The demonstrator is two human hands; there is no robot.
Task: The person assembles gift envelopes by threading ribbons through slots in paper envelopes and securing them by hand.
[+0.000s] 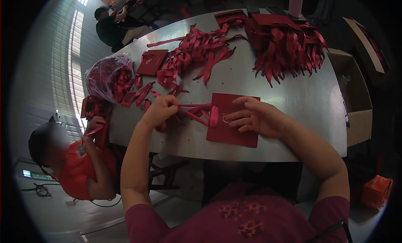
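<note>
A flat dark-red bag (230, 136) with a small gold emblem lies on the metal table near its front edge. Red ribbon (194, 105) runs from the bag's left part to my left hand (162, 111), whose fingers are closed round it. Over the bag's right part is my right hand (261, 117), fingers apart and holding nothing; whether it touches the bag I cannot tell. Loose red ribbons (190, 54) are heaped beyond my left hand, beside another red bag (152, 62) lying flat.
On the metal table (301, 113) are a stack of red bags with hanging ribbons (289, 42) at the back right and a clear plastic bag of ribbons (109, 78) at the left. One person (79, 165) sits at left, another (115, 29) farther back. A cardboard box (358, 126) stands right.
</note>
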